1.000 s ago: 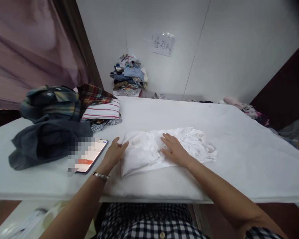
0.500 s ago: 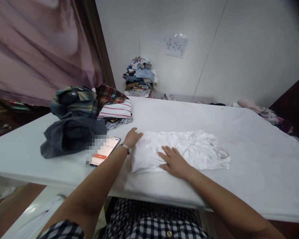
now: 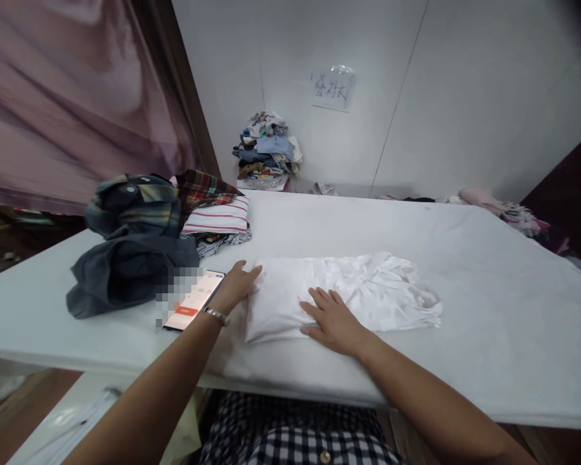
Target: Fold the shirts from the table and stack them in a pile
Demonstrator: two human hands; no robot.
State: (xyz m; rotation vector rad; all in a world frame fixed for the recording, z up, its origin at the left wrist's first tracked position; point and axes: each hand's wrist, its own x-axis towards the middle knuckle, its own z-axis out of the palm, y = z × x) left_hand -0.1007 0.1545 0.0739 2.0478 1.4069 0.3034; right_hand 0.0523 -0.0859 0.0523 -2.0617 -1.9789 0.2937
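The white garment (image 3: pixel 275 310) lies folded into a wrinkled long strip at the lower centre of the frame, on the white table (image 3: pixel 503 349). The right hand (image 3: pixel 336 325) rests palm down on the garment's near edge, fingers spread. The left hand (image 3: pixel 237 284) is positioned at the garment's left end, thumb and forefinger parted; contact with the cloth cannot be confirmed. A phone (image 3: pixel 196 305), partly pixelated, lies just beside the left wrist. Dark grey cloth (image 3: pixel 90 284) and a striped cloth (image 3: pixel 217 218) occupy the left of the frame.
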